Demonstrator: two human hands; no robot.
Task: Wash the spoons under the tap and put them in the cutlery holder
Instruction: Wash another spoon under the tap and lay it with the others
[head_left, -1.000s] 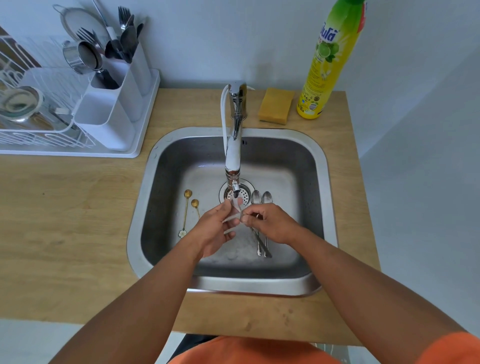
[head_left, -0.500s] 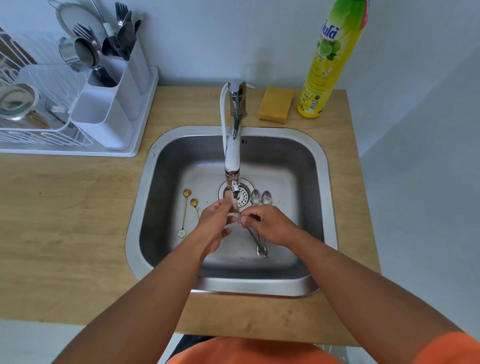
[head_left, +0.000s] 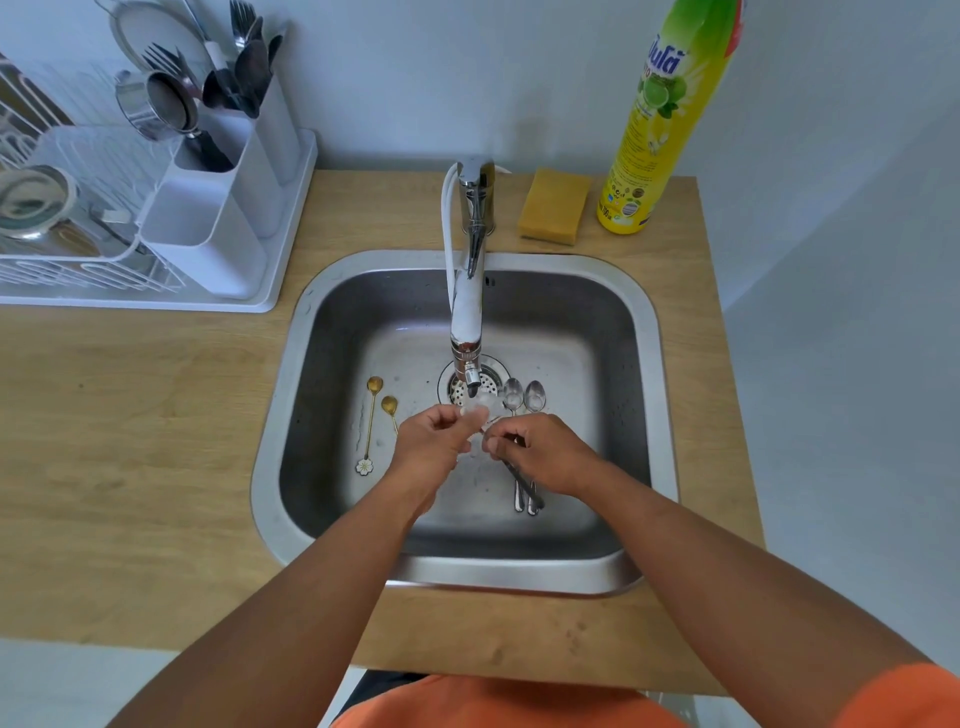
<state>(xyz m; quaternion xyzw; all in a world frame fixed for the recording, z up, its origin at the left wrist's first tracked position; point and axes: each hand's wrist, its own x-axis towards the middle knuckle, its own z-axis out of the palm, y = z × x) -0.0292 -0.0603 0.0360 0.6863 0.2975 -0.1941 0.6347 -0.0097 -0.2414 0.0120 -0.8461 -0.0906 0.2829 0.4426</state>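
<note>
Both my hands meet under the tap (head_left: 467, 322) in the steel sink (head_left: 270, 467). Between them is a pale spoon (head_left: 480, 413), its bowl in the running water just below the spout. My left hand (head_left: 431, 447) pinches the bowl end and my right hand (head_left: 540, 457) grips the handle end. Two gold spoons (head_left: 371, 415) lie on the sink floor to the left. Two silver spoons (head_left: 535, 395) lie right of the drain, their handles partly hidden under my right hand. The white cutlery holder (head_left: 218, 228) stands at the back left with forks and spoons in its rear compartments.
A white dish rack (head_left: 67, 260) with metal bowls and a cup sits beside the holder on the wooden counter (head_left: 130, 415). A yellow sponge (head_left: 553, 205) and a tall yellow-green dish soap bottle (head_left: 660, 130) stand behind the sink at the right.
My hands have drawn closer together and shifted slightly up toward the spout, turning the pale spoon in the water. The spoons on the sink floor have not moved.
</note>
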